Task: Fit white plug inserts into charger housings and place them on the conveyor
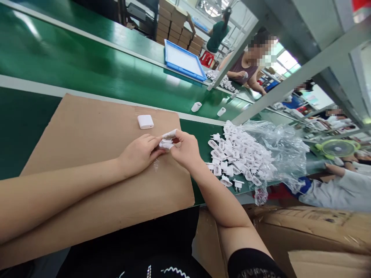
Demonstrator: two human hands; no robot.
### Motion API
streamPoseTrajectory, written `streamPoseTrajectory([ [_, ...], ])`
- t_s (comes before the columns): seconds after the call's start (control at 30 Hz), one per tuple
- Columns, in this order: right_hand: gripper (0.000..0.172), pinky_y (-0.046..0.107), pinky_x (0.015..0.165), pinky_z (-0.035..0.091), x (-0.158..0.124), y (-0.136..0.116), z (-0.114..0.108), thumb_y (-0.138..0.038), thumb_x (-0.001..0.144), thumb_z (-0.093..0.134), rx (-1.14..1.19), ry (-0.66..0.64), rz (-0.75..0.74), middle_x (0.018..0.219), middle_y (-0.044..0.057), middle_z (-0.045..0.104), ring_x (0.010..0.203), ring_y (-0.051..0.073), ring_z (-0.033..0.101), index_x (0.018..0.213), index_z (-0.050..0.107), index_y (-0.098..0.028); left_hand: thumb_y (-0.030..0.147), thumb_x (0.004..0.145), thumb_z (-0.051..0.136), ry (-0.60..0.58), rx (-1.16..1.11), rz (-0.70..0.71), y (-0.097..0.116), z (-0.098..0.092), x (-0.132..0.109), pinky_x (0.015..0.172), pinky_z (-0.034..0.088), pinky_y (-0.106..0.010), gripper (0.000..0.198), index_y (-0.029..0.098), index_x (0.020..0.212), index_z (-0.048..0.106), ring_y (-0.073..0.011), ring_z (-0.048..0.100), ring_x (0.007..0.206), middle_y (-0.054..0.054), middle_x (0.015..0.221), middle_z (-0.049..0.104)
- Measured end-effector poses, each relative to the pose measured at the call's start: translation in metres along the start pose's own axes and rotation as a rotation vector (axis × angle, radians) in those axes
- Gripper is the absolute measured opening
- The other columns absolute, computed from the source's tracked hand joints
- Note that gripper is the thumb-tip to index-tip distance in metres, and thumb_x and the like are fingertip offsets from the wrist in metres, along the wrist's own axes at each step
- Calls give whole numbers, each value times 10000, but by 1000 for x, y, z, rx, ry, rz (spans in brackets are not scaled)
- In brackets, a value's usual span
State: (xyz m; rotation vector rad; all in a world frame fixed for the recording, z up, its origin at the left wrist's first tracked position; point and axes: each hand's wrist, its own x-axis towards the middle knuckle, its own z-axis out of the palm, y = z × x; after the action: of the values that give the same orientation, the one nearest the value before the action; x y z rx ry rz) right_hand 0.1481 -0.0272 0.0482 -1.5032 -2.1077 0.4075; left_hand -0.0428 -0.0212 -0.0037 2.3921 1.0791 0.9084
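My left hand point(139, 153) and my right hand point(187, 150) meet over a brown cardboard sheet point(87, 154), fingers pinched together on a small white plastic plug part point(166, 144). A white finger cot covers one fingertip of my right hand. A white rectangular adapter body point(145, 121) lies on the cardboard just beyond my hands. To the right, a heap of several white plug parts point(237, 156) rests on a clear plastic bag point(278, 150).
A green conveyor belt point(72, 58) runs behind the cardboard with two white pieces point(196, 106) on it and a blue tray point(183, 61) farther off. Other people sit at the line to the right. A metal frame post point(290, 83) crosses above. Cardboard boxes point(313, 231) stand at lower right.
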Motion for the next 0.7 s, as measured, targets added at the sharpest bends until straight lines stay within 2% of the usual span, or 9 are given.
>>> streamPoseTrajectory([
  [0.17,320,310,764,541,-2,3,4,-123,721,630,134,53,85,890,-44,734,831,193,682,982,707,-291,462,1035,458,2,120,-5,1,0,0,780,457,-383,369,170,1155,648,-277,618,891,-92,961,710],
  [0.27,304,325,769,554,-3,5,9,-120,712,656,179,48,94,880,-51,740,831,200,695,953,709,-298,482,1015,493,-57,79,-51,2,-5,6,758,455,-352,350,209,1159,659,-259,639,891,-61,974,723],
  [0.33,275,328,820,562,-5,8,14,-153,751,672,274,79,79,944,-51,754,868,191,707,978,714,-304,491,999,517,-100,31,-91,5,-8,10,747,457,-332,325,226,1106,671,-241,650,880,-40,990,731],
  [0.4,273,326,875,564,-5,13,15,-239,796,704,421,86,59,1021,-36,763,907,182,714,1062,712,-302,502,986,525,-135,4,-122,10,-12,12,721,455,-320,323,221,1018,683,-229,654,833,-34,948,735],
  [0.5,443,342,941,552,-1,35,1,-415,858,697,551,131,48,1141,23,753,980,191,710,1274,646,-273,493,973,521,-113,-4,-93,18,-21,13,737,470,-312,335,224,1048,706,-232,664,862,-47,989,745],
  [0.53,486,360,985,533,1,45,-9,-457,890,659,505,194,65,1201,48,735,1044,204,696,1332,615,-258,493,964,531,-73,4,-71,19,-27,16,764,478,-309,348,228,1105,710,-236,667,910,-52,1047,746],
  [0.6,482,429,1117,432,5,71,-31,-468,960,562,220,356,186,1352,95,661,1247,248,603,1377,596,-229,519,940,566,65,33,-88,13,-41,27,811,483,-302,412,235,1209,697,-232,660,972,-48,1137,737],
  [0.63,477,484,1170,359,7,83,-42,-439,980,532,26,382,302,1425,120,607,1352,285,520,1396,588,-213,547,926,585,136,48,-140,5,-49,36,815,480,-298,452,236,1237,691,-221,656,964,-39,1150,734],
  [0.7,485,586,1186,274,8,106,-58,-353,998,484,-286,299,578,1508,172,518,1451,358,395,1444,549,-176,618,896,612,251,74,-307,-20,-66,59,801,463,-286,536,226,1253,688,-182,640,911,-14,1121,736],
])
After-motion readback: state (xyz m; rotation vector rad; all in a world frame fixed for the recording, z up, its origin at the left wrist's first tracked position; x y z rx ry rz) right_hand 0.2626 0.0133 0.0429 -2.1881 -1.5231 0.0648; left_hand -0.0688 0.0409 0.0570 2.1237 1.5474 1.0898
